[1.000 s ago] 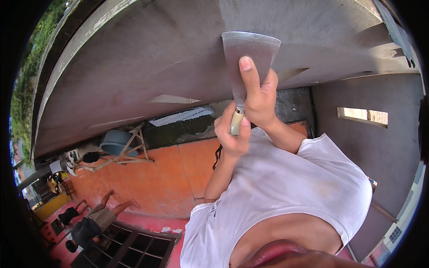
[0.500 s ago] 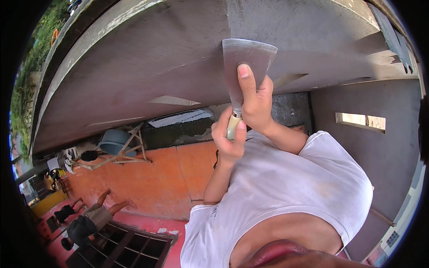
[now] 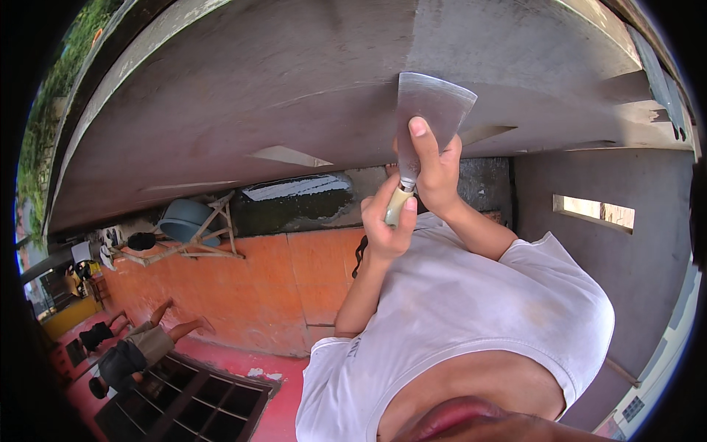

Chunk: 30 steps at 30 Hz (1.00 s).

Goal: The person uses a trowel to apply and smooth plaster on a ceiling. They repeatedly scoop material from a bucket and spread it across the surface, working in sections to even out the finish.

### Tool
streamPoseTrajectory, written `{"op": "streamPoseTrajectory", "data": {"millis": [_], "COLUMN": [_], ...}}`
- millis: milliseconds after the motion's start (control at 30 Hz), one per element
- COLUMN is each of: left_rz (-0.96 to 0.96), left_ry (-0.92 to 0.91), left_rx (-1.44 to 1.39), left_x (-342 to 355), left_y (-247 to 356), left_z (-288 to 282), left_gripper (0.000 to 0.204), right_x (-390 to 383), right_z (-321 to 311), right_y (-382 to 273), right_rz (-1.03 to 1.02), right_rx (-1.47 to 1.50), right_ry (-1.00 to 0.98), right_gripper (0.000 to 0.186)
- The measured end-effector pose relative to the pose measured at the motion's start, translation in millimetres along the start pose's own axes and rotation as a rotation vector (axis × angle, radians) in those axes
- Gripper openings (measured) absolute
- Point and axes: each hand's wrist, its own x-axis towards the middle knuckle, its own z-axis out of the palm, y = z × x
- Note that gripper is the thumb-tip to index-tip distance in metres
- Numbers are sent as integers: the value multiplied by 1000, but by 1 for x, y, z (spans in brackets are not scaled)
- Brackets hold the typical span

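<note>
My left hand [image 3: 389, 225] is closed around the pale handle [image 3: 398, 202] of a wide putty knife. Higher up, my right hand [image 3: 437, 173] grips the flared metal blade [image 3: 436, 99], its thumb pressed flat on the near face and its fingers behind. The blade points up and away from me, with its broad edge by the grey plastered wall [image 3: 294, 66]. Whether that edge touches the plaster I cannot tell. A seam between darker and lighter plaster runs up from near the blade.
A grey tub [image 3: 190, 219] rests by a wooden trestle [image 3: 221, 228] at the left. Wet dark ground [image 3: 294, 214] lies below the wall, beside an orange floor [image 3: 258, 272]. Two people [image 3: 129, 361] are at the lower left. Another grey wall [image 3: 604, 265] with a slot stands right.
The putty knife and both hands have shifted right and slightly down in the picture. The wall seam has shifted right too, as the view moved. Both grips stay the same.
</note>
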Motion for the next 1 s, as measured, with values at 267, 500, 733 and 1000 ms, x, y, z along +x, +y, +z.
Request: {"op": "streamPoseTrajectory", "data": {"millis": [267, 500, 733, 1000], "left_rz": [18, -6, 19, -29], "left_ry": [-13, 38, 30, 43], "left_rx": [9, -33, 3, -79], "left_x": [1, -6, 3, 10], "left_y": [-9, -18, -16, 2], "left_z": [2, 9, 5, 6], "left_gripper": [44, 38, 38, 38], "right_x": [2, 4, 11, 15], "right_z": [0, -6, 3, 13], "right_y": [-2, 5, 1, -15], "right_rz": [-117, -144, -192, -231], "right_rx": [5, -117, -63, -82], "right_ry": [5, -14, 33, 52], "right_gripper": [20, 25, 24, 21]}}
